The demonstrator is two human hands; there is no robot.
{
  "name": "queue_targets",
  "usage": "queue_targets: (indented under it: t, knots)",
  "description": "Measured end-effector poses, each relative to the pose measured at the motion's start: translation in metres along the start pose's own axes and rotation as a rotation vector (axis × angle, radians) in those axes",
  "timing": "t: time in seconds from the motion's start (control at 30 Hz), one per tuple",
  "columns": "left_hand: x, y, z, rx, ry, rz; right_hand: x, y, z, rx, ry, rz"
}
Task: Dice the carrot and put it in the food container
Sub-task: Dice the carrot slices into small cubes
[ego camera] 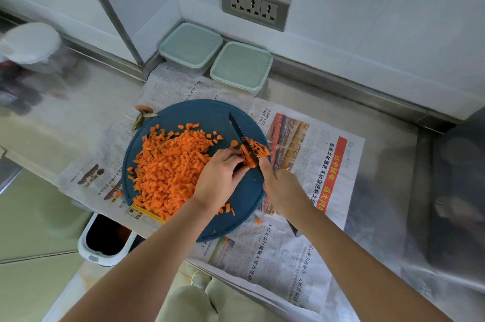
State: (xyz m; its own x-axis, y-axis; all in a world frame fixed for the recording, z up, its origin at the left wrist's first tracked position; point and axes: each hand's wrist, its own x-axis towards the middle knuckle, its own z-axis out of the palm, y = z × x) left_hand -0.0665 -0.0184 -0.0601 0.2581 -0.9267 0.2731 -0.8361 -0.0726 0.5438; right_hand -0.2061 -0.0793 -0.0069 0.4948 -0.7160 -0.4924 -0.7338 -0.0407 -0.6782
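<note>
A round dark blue cutting board lies on newspaper and carries a large heap of diced carrot on its left half. At the board's right side lies a small bundle of carrot strips. My left hand presses down on the near end of those strips with curled fingers. My right hand grips a black-bladed knife, whose blade crosses the strips and points away from me. Two lidded pale green food containers stand shut beyond the board against the wall.
Newspaper covers the steel counter under the board. A carrot top and peel scrap lie at the board's upper left edge. A white bin stands below the counter edge at left. A wall socket strip is above the containers.
</note>
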Motion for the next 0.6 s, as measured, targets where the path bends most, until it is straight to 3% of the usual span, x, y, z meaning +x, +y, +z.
queue_targets:
  t: [0.43, 0.6]
  knots:
    - [0.002, 0.002, -0.001, 0.011, -0.03, -0.011, 0.005, -0.003, 0.003, -0.106, -0.04, 0.167]
    - [0.003, 0.004, -0.006, 0.003, -0.098, -0.028, 0.008, -0.012, 0.008, -0.04, -0.027, 0.107]
